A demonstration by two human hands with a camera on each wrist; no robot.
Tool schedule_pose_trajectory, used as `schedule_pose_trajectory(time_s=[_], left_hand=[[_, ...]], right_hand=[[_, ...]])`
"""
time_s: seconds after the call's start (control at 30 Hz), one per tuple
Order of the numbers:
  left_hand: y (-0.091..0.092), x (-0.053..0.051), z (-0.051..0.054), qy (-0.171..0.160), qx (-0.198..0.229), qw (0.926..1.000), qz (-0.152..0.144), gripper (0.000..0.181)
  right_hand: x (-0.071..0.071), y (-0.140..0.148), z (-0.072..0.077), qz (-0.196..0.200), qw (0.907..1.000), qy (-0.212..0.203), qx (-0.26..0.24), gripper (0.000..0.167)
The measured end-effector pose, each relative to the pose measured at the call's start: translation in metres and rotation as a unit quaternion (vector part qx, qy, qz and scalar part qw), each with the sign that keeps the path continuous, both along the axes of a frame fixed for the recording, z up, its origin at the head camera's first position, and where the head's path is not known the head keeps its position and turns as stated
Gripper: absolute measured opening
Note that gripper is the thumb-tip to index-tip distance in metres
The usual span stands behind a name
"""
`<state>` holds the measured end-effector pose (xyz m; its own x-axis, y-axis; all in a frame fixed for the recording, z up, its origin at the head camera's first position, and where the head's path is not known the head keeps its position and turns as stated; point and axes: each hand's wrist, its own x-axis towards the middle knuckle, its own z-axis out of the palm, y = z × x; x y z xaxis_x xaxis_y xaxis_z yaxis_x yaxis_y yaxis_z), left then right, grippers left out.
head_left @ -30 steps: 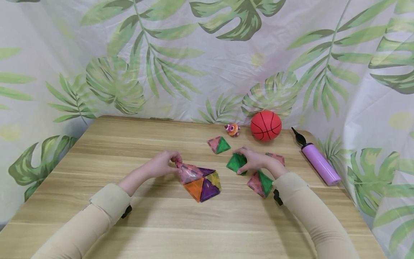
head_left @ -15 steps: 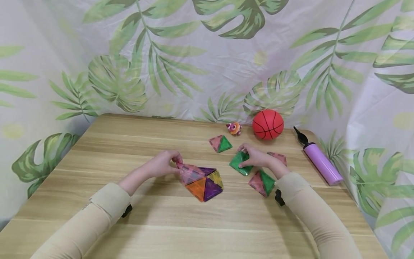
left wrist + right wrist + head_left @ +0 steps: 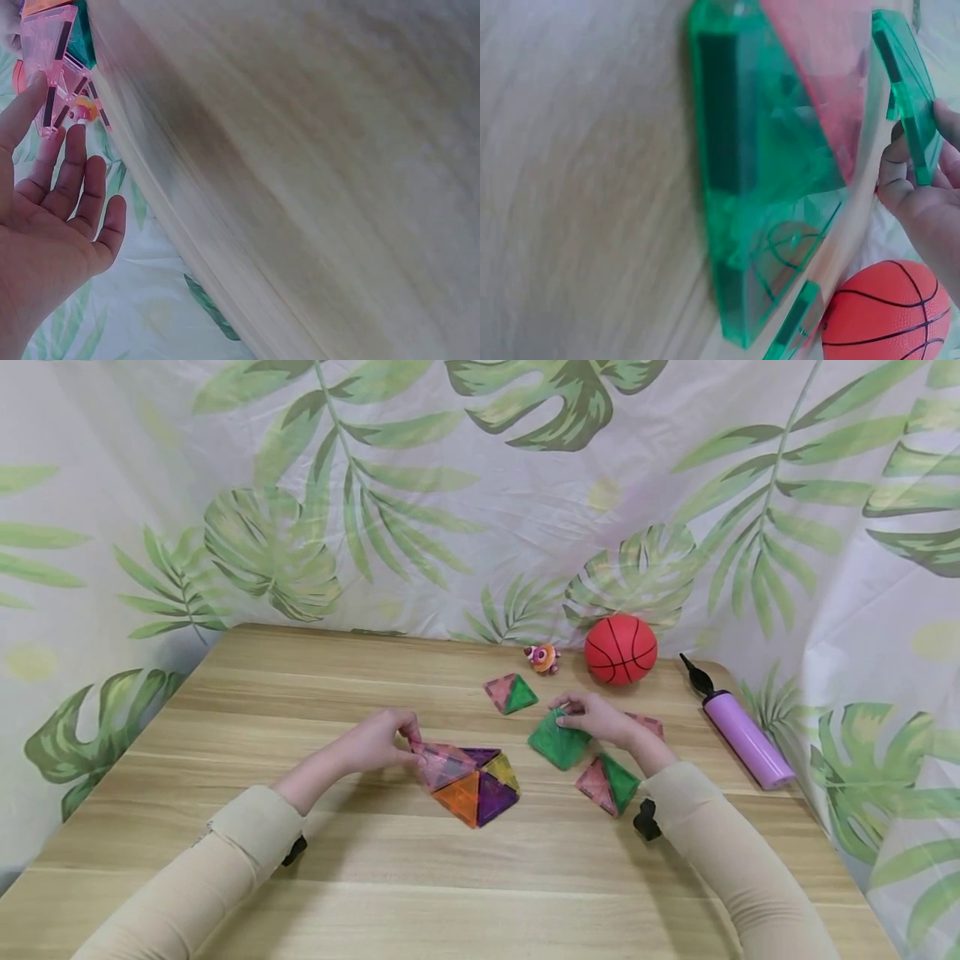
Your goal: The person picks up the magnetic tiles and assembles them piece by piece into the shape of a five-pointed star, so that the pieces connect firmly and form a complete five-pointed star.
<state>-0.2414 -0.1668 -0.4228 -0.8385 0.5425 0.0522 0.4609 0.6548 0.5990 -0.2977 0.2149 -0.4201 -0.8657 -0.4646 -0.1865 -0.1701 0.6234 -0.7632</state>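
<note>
My left hand (image 3: 378,742) pinches the corner of a pink translucent magnetic tile (image 3: 444,766). That tile sits in a cluster with an orange tile (image 3: 459,797), a purple tile (image 3: 495,797) and a yellow tile (image 3: 501,772). In the left wrist view the thumb and index finger meet the pink tile's edge (image 3: 46,34), and the other fingers stay loosely bent. To the right, my right hand (image 3: 596,720) holds a green magnetic tile piece (image 3: 557,745) between thumb and fingers. The right wrist view shows this green piece (image 3: 909,94) tilted and gripped at its edge.
Near the right forearm lies a pink-and-green tile pair (image 3: 609,783); another pair (image 3: 512,693) lies farther back. A pink tile (image 3: 647,725) is partly hidden behind the right wrist. At the back are a small toy figure (image 3: 543,657), a red ball (image 3: 621,649) and a purple hand pump (image 3: 748,739).
The right thumb has moved up to the green piece's far edge, and the piece shows more of its face. The left hand keeps its pinch on the pink tile.
</note>
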Motion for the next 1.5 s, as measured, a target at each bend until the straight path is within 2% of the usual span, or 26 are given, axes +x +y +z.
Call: schedule_pose_trajectory(time_s=[0.07, 0.23, 0.37, 0.5, 0.7, 0.83, 0.93, 1.07, 1.17, 1.33, 1.5], left_hand=[[0.0, 0.0, 0.0, -0.001, -0.002, 1.0, 0.001, 0.024], [0.008, -0.006, 0.006, -0.018, 0.015, 0.9997, 0.005, 0.027], [0.025, -0.017, 0.013, -0.011, 0.035, 0.9993, 0.006, 0.03], [0.043, -0.027, 0.021, 0.0, 0.032, 0.9994, 0.015, 0.027], [0.062, -0.038, 0.029, -0.005, 0.044, 0.9988, 0.021, 0.028], [0.071, -0.041, 0.032, -0.025, 0.067, 0.9974, 0.009, 0.026], [0.073, -0.042, 0.032, -0.033, 0.076, 0.9966, -0.003, 0.021], [0.073, -0.042, 0.032, -0.029, 0.076, 0.9966, -0.011, 0.015], [0.071, -0.041, 0.033, -0.033, 0.076, 0.9966, -0.005, 0.013], [0.068, -0.04, 0.032, -0.048, 0.077, 0.9958, 0.007, 0.013], [0.065, -0.043, 0.023, -0.073, 0.075, 0.9944, 0.006, 0.014]], right_hand=[[-0.002, -0.001, -0.002, -0.016, 0.9997, -0.001, -0.017, 0.035], [0.0, -0.016, 0.007, -0.047, 0.9969, 0.005, -0.062, 0.039], [0.0, -0.033, 0.012, -0.053, 0.9944, 0.019, -0.09, 0.04], [0.001, -0.051, 0.018, -0.062, 0.9918, 0.022, -0.11, 0.039], [0.006, -0.075, 0.027, -0.07, 0.9893, 0.018, -0.126, 0.034], [0.008, -0.085, 0.028, -0.062, 0.9862, -0.007, -0.153, 0.034], [0.008, -0.086, 0.027, -0.041, 0.9855, -0.019, -0.163, 0.034], [0.007, -0.08, 0.024, 0.0, 0.9899, -0.024, -0.14, 0.033], [0.006, -0.076, 0.022, 0.021, 0.9927, -0.028, -0.116, 0.034], [0.005, -0.075, 0.016, 0.035, 0.9936, -0.017, -0.106, 0.033], [0.004, -0.079, 0.01, 0.035, 0.9932, -0.029, -0.107, 0.029]])
